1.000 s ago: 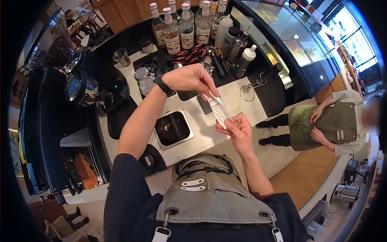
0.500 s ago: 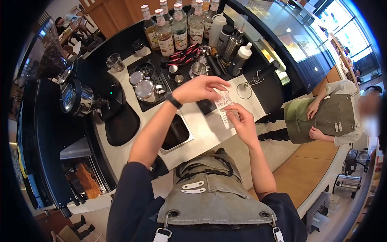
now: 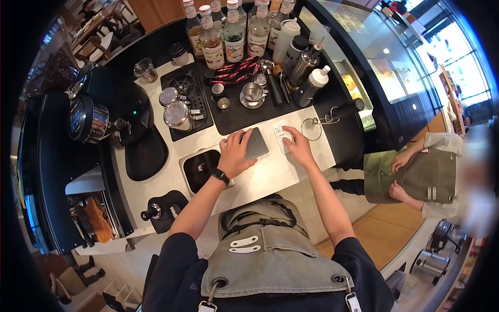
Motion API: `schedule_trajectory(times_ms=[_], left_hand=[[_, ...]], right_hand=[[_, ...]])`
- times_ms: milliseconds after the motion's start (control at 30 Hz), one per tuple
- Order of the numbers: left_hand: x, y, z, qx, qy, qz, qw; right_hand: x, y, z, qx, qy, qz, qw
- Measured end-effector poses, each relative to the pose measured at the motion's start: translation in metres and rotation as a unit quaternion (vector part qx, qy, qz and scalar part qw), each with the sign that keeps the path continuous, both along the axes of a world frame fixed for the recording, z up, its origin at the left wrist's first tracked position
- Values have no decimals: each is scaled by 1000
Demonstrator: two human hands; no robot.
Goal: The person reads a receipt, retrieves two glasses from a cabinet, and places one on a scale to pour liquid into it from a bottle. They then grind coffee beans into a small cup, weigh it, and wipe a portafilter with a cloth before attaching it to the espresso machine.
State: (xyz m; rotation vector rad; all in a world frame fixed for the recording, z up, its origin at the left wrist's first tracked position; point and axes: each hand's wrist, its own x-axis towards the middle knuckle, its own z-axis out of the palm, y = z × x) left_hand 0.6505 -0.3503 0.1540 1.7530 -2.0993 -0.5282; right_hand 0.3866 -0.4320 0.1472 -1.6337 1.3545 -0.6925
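My left hand (image 3: 235, 155) has its fingers spread at the left edge of a flat dark grey device (image 3: 256, 144) on the counter, fingertips touching it. My right hand (image 3: 300, 148) is closed on the right side of a printed paper slip (image 3: 281, 138), which lies on the light counter just right of the device. Behind them, a metal cup on a saucer (image 3: 252, 95) and a small metal cup (image 3: 223, 104) stand on a black mat.
A sunken black bin (image 3: 200, 169) is left of my left hand. Steel jugs (image 3: 177, 115) stand on a drip tray; several syrup bottles (image 3: 234, 41) line the back. At right are a wire-ring tool (image 3: 325, 120) and a co-worker in an apron (image 3: 434, 169).
Both hands have come down to the counter. The left moved off the slip to the grey device, now more visible. The slip lies flatter and the view has shifted.
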Motion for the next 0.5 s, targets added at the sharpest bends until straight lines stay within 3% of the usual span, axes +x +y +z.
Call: schedule_trajectory(times_ms=[33, 167, 267, 367, 500], left_hand=[[2, 5, 4, 2, -20, 11, 1000], [-8, -19, 20, -152, 62, -14, 986], [-26, -75, 3, -103, 130, -48, 985], [-41, -111, -3, -79, 39, -33, 996], [-42, -127, -7, -9, -34, -44, 998]], right_hand=[[2, -4, -2, -88, 39, 23, 995], [3, -8, -7, -156, 188, 41, 969], [8, -4, 11, -186, 239, 29, 953], [1, -7, 6, -310, 253, 113, 909], [-6, -4, -6, -308, 273, 147, 899]])
